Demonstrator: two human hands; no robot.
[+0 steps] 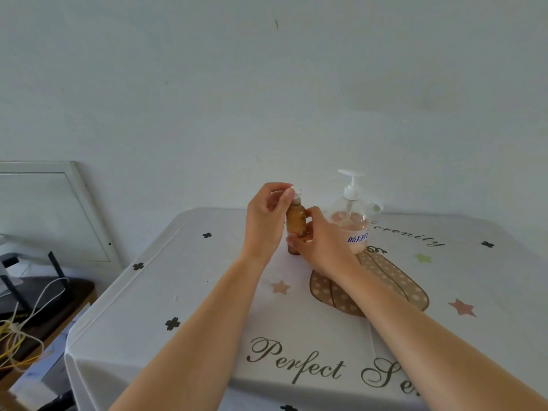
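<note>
The right hand (323, 241) covers the brown bottle's (296, 222) lower part and one side of the pump bottle (353, 221). The left hand (267, 221) hides most of a small white cap (295, 191). The table's (178, 292) printed lettering (296, 363) is cut short behind the right forearm (430, 330).

Upright amber bottle (295, 223), white-capped

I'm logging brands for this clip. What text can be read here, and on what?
"Perfect Se", then cut off: tablecloth, near edge.
"erenity", start hidden: tablecloth, far side.
"蓝月", third character unclear: pump bottle.
Brown bottle: nothing readable.
</note>
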